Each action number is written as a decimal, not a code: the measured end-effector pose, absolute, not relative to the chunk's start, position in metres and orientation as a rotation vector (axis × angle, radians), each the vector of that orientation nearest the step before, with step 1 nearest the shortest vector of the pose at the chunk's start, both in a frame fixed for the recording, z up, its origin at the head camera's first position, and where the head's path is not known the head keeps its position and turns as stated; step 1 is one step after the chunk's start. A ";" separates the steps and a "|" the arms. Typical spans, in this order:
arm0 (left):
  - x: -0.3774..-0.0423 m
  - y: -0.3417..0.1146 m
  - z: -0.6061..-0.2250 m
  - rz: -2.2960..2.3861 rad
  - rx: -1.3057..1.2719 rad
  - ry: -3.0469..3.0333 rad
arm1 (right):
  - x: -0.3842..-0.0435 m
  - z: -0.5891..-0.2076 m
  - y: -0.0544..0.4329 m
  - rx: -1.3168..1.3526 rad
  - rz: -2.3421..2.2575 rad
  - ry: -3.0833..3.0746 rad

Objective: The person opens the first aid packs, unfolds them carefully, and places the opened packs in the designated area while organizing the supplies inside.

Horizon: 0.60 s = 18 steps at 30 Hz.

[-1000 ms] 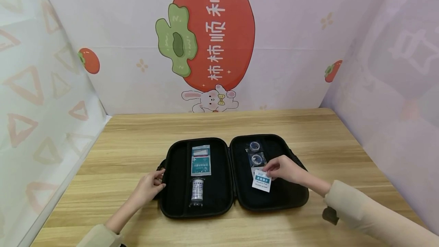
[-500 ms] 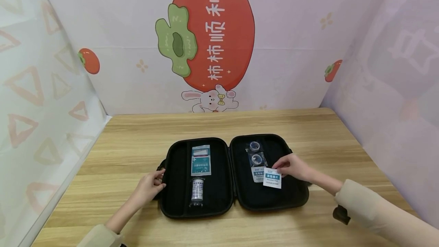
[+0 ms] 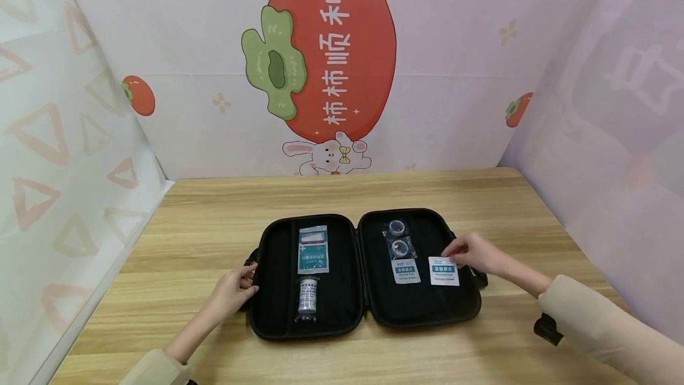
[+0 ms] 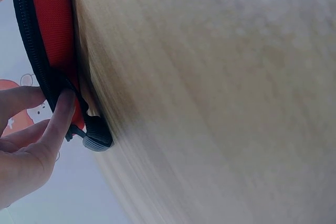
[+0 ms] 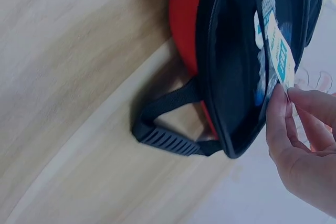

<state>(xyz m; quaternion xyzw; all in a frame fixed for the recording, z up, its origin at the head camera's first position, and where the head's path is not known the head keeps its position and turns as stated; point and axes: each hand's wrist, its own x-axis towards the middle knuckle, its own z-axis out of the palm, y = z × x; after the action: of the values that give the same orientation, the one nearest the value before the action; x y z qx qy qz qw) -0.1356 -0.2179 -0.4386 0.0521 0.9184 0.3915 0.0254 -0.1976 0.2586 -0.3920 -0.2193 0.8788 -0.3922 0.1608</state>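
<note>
A black-lined first-aid case with a red outer shell lies unfolded on the wooden table. My right hand pinches a white and teal alcohol pad packet by its top corner, over the right half; the right wrist view shows thumb and fingertips on the packet's edge. Left of it a second alcohol pad packet lies below two wrapped tape rolls. My left hand grips the case's left rim, with fingers on both sides of the zipper edge in the left wrist view.
In the left half lie a teal packet and a wrapped bandage roll. A black carry handle sticks out from the right half's side. A zipper pull hangs near the left hand. A printed backdrop stands behind the table.
My right hand has moved right with its alcohol pad packet, away from the other one, which now shows whole. The left hand and the case have stayed in place.
</note>
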 end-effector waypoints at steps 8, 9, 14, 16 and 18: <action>-0.136 -0.219 -0.439 1.209 0.173 2.832 | -0.201 -0.390 0.268 -0.539 -1.044 2.571; -0.136 -0.219 -0.439 1.210 0.175 2.830 | -0.201 -0.390 0.268 -0.530 -1.039 2.569; -0.137 -0.219 -0.439 1.210 0.172 2.834 | -0.203 -0.394 0.272 -0.574 -1.039 2.519; -0.137 -0.219 -0.439 1.208 0.170 2.836 | -0.204 -0.396 0.273 -0.607 -1.035 2.503; -0.137 -0.219 -0.439 1.209 0.168 2.837 | -0.205 -0.398 0.273 -0.628 -1.032 2.493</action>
<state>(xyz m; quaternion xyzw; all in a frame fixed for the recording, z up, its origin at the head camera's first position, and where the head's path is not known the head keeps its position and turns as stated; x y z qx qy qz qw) -0.1365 -0.2185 -0.4390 0.0544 0.9183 0.3913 0.0265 -0.2054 0.2733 -0.3981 -0.2228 0.8844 -0.3662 0.1846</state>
